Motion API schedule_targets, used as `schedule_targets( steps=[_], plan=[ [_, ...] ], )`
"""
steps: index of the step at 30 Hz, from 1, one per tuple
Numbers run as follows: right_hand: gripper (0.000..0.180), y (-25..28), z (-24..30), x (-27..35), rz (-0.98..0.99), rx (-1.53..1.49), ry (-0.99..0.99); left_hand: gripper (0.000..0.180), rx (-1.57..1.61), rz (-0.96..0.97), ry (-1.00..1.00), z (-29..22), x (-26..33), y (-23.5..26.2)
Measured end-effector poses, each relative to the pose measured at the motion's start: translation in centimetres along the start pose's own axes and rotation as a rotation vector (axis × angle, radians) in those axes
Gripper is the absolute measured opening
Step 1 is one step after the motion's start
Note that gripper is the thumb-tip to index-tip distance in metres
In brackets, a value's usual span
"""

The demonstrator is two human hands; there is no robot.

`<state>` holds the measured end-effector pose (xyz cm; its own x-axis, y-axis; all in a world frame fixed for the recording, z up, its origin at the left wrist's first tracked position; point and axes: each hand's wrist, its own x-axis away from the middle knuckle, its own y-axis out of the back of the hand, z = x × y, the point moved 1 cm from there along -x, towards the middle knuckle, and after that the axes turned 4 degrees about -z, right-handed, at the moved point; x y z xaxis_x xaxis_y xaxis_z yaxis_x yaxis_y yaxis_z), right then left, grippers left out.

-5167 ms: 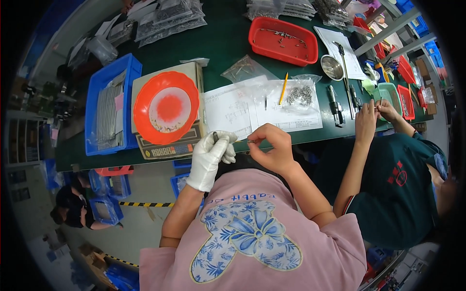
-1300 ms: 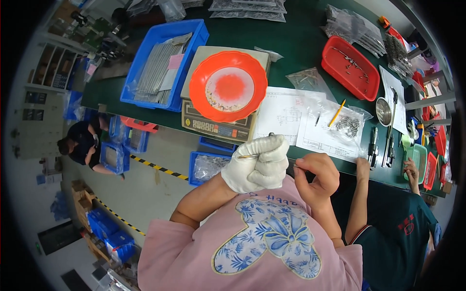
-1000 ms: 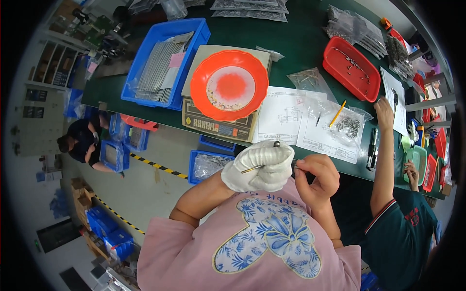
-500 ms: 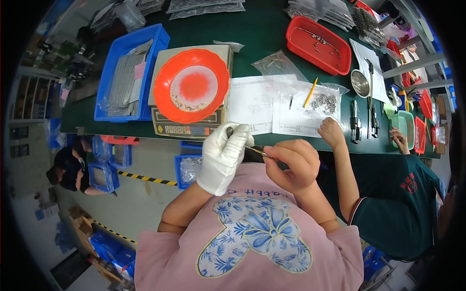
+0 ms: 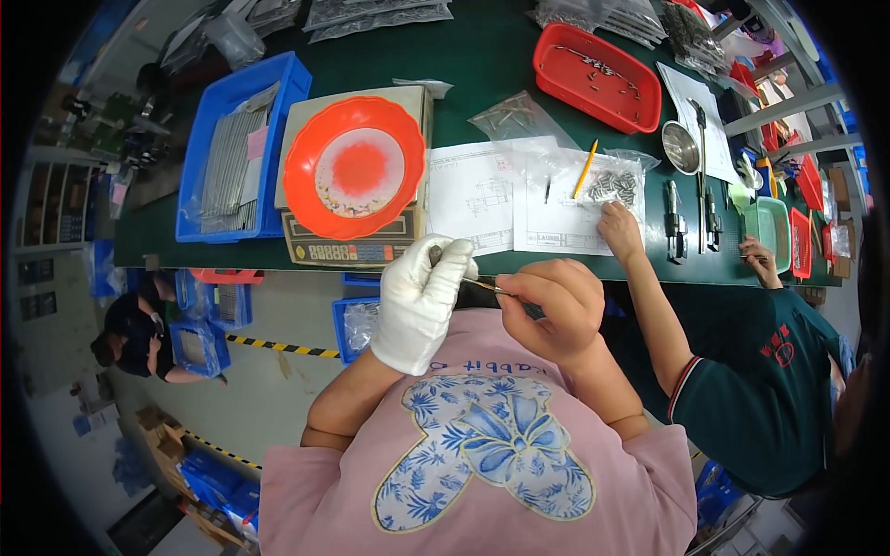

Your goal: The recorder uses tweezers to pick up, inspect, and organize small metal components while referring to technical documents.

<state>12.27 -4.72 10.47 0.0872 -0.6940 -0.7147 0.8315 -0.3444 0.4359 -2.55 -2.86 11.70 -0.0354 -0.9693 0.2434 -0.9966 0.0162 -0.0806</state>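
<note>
My left hand [image 5: 419, 310], in a white glove, is closed around a small dark metal part [image 5: 436, 253] whose end shows between thumb and fingers. Bare and pinched shut, my right hand [image 5: 558, 306] grips a thin pointed tool [image 5: 484, 285] with a brass-coloured shaft. Its tip reaches the gloved fingers; whether it touches the part is hidden. Both hands are in front of my chest, just off the table's near edge. Beyond them lie printed drawing sheets [image 5: 475, 218] and a scale [image 5: 357, 252] bearing an orange-red plastic dish [image 5: 301, 171].
A blue bin [image 5: 190, 199] of flat metal pieces stands left of the scale. At right, a co-worker's hand [image 5: 619, 230] is beside small metal pins [image 5: 614, 187] and a yellow pencil [image 5: 586, 169]. Farther back are a red tray [image 5: 593, 97] and a metal bowl [image 5: 681, 148].
The view has shifted slightly. My hands keep nearly the same pose, with the tool still at the glove. The co-worker's hand has moved a little closer to the pins.
</note>
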Motion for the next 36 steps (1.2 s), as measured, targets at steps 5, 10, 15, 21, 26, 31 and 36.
schedule_targets(
  steps=[5,10,15,21,26,31,36],
  plan=[
    [0.017,-0.2,-0.7,0.4,0.067,-0.003,-0.037,0.019,-0.12,0.007,0.018,0.1,-0.3,0.2],
    [0.014,0.0,-0.3,0.2,0.097,0.033,-0.023,0.019,-0.159,0.007,0.003,0.0,-0.2,0.1],
    [0.006,-0.4,-0.7,1.0,0.226,-0.309,-0.39,0.016,-0.201,0.11,-0.048,-0.6,-0.7,0.3],
    [0.019,0.4,-2.0,2.3,0.376,-0.709,-0.784,0.014,-0.361,0.353,0.156,-0.9,-0.9,0.6],
    [0.029,0.7,-2.0,1.6,0.511,-1.211,-1.212,0.013,-0.338,0.329,-0.119,-0.2,-1.1,0.4],
    [0.023,0.3,-1.5,0.8,0.323,-0.179,-0.325,0.011,-0.229,0.319,0.106,0.1,-1.3,0.7],
    [0.031,0.3,-1.6,2.8,0.444,-0.886,-1.072,0.012,-0.308,0.45,-0.08,0.6,-1.4,1.3]
  ],
)
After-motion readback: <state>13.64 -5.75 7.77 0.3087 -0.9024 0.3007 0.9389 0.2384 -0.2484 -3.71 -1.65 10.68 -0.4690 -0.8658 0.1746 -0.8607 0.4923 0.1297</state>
